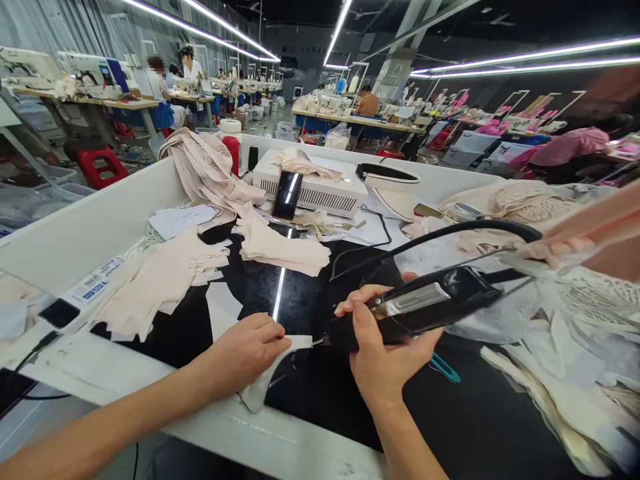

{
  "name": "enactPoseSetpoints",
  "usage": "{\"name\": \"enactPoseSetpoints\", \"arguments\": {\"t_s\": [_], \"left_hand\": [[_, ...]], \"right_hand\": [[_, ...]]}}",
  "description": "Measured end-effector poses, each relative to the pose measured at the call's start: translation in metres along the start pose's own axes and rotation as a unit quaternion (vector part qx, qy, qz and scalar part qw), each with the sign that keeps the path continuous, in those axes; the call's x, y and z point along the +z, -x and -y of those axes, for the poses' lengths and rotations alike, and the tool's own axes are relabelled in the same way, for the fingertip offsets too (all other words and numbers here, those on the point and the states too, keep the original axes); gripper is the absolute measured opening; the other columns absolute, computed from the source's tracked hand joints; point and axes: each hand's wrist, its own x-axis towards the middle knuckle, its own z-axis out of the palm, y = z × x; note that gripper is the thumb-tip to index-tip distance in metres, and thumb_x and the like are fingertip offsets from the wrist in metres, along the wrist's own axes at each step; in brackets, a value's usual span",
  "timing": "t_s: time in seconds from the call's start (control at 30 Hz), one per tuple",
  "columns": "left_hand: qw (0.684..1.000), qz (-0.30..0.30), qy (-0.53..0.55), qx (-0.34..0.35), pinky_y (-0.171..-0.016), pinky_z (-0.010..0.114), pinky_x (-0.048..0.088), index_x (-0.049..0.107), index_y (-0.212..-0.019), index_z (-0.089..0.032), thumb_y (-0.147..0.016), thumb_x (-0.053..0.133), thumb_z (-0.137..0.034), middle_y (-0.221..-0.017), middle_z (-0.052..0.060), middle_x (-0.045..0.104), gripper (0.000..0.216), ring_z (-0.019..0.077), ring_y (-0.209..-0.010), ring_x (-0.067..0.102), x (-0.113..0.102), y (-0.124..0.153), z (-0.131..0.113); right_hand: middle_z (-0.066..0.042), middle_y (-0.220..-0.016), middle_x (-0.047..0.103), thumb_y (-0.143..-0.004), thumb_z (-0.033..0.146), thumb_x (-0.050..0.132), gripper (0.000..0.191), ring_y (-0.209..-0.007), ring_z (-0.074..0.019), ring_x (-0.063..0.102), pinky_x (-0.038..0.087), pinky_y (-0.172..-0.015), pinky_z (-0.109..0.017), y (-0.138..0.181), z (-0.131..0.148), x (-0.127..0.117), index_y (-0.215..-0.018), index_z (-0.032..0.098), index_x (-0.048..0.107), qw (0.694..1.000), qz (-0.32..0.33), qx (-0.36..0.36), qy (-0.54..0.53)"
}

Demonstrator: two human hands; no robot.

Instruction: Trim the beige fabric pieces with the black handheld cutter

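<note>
My left hand [250, 350] is at the front edge of the black work surface, its fingers closed on a pale cut fabric piece [257, 392]. One end of this piece sticks out to the right past my fingertips. My right hand [387, 353] is wrapped round a black corded hand tool [425, 303] with a silvery plate on its side. The tool's thin tip points left, close to the fabric's end; whether they touch I cannot tell. A teal clip-like object [445, 368] lies partly behind my right wrist.
Pale fabric stacks [155, 280] lie left, with another stack [283, 248] mid-table. Behind stand a phone [287, 195], a white vented box [315, 190] and a visor [393, 190]. The tool's cable [470, 227] arches right, above fabric and plastic. White walls [100, 210] border the table.
</note>
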Motion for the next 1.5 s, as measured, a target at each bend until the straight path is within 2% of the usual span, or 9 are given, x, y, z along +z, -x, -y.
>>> {"name": "enactPoseSetpoints", "arguments": {"t_s": [0.2, 0.5, 0.7, 0.87, 1.13, 1.27, 1.5], "left_hand": [[1.0, -0.004, -0.004, -0.006, -0.101, 0.039, 0.056, 0.067, -0.117, -0.013, -0.103, 0.045, -0.006, -0.106, 0.009, 0.067, 0.027, 0.0192, -0.098, 0.063, 0.006, 0.0, -0.001], [1.0, 0.001, -0.009, -0.008, -0.09, 0.032, 0.056, 0.069, -0.111, -0.013, -0.105, 0.048, -0.01, -0.1, 0.007, 0.067, 0.022, 0.0192, -0.093, 0.062, 0.004, -0.006, -0.004], [1.0, -0.004, -0.009, -0.008, -0.091, 0.032, 0.055, 0.068, -0.115, -0.012, -0.104, 0.048, -0.008, -0.102, 0.007, 0.067, 0.023, 0.0192, -0.094, 0.061, 0.005, -0.006, -0.005], [1.0, 0.007, -0.013, 0.003, -0.097, 0.034, 0.053, 0.068, -0.109, -0.013, -0.103, 0.046, -0.006, -0.104, 0.008, 0.067, 0.023, 0.0193, -0.098, 0.062, 0.008, -0.004, -0.003], [1.0, 0.003, -0.016, 0.005, -0.099, 0.035, 0.052, 0.067, -0.115, -0.012, -0.102, 0.049, -0.007, -0.109, 0.008, 0.067, 0.023, 0.0196, -0.101, 0.061, 0.012, -0.001, -0.001], [1.0, 0.013, -0.017, 0.006, -0.099, 0.034, 0.052, 0.067, -0.114, -0.013, -0.102, 0.05, -0.008, -0.109, 0.008, 0.066, 0.021, 0.0195, -0.102, 0.06, 0.01, -0.002, -0.001], [1.0, 0.017, -0.011, 0.002, -0.09, 0.032, 0.053, 0.067, -0.114, -0.014, -0.103, 0.05, -0.008, -0.099, 0.006, 0.066, 0.021, 0.0186, -0.092, 0.061, 0.003, -0.006, -0.003]], "right_hand": [[0.009, -0.079, 0.068, -0.08, 0.016, 0.08, 0.054, -0.057, -0.0113, 0.063, 0.058, -0.058, -0.029, -0.006, 0.001, 0.007, -0.124, 0.031, 0.051, 1.0, -0.01, 0.01, -0.007], [0.009, -0.08, 0.067, -0.082, 0.014, 0.077, 0.055, -0.059, -0.0113, 0.063, 0.058, -0.057, -0.029, -0.002, -0.007, 0.018, -0.127, 0.032, 0.052, 0.999, 0.023, 0.017, -0.023], [0.009, -0.08, 0.067, -0.082, 0.014, 0.076, 0.052, -0.059, -0.0113, 0.064, 0.058, -0.056, -0.029, -0.005, -0.004, 0.017, -0.125, 0.032, 0.052, 1.0, 0.019, 0.02, -0.015], [0.01, -0.076, 0.066, -0.08, 0.019, 0.079, 0.053, -0.055, -0.0115, 0.062, 0.056, -0.054, -0.029, -0.01, -0.002, 0.012, -0.123, 0.03, 0.051, 1.0, -0.008, 0.008, -0.009], [0.009, -0.079, 0.068, -0.08, 0.015, 0.078, 0.052, -0.058, -0.0119, 0.063, 0.057, -0.055, -0.029, -0.009, -0.005, 0.01, -0.123, 0.03, 0.052, 1.0, -0.002, 0.014, -0.006], [0.009, -0.077, 0.066, -0.08, 0.019, 0.079, 0.052, -0.057, -0.0123, 0.062, 0.057, -0.053, -0.029, -0.009, 0.003, 0.011, -0.123, 0.03, 0.052, 0.999, -0.007, 0.018, -0.025], [0.007, -0.08, 0.066, -0.083, 0.015, 0.076, 0.051, -0.06, -0.0124, 0.063, 0.057, -0.054, -0.028, 0.002, 0.006, 0.01, -0.126, 0.032, 0.054, 0.998, 0.034, 0.023, -0.055]]}}
